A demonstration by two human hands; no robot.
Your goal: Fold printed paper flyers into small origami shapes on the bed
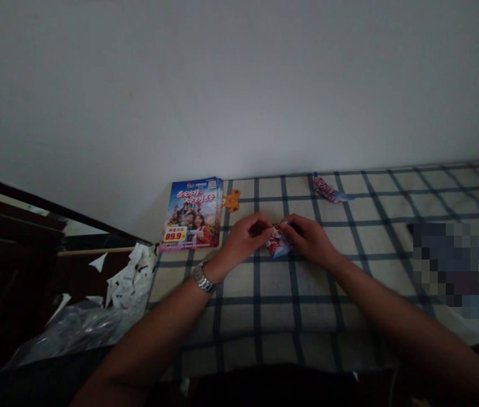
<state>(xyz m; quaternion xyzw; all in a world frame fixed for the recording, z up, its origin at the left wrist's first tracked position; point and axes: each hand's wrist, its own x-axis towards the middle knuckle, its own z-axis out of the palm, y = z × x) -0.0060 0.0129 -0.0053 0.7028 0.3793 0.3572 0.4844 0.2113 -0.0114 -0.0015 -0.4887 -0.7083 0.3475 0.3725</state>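
Over checked cloth [239,316] beside a pale wall [239,85], the left hand [251,233] and right hand [308,237] pinch glossy folded paper [278,245]; flyers [192,212] lie stacked left of both.

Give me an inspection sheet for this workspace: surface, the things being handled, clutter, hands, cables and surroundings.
Surface: checked cloth, dark grid lines on a pale ground.
Things in hand: a small folded printed paper; a flyer stack lies to the left, a price of 89.9 on its top sheet.
Clutter: a crumpled-looking printed piece near the wall; torn white paper and clear plastic beyond the cloth's left edge.
Hands: left hand and right hand both pinch the folded paper; watch on the left wrist.
Cables: none clearly seen.
Surroundings: pale wall behind; dim light; an area at right is pixelated, contents unreadable.
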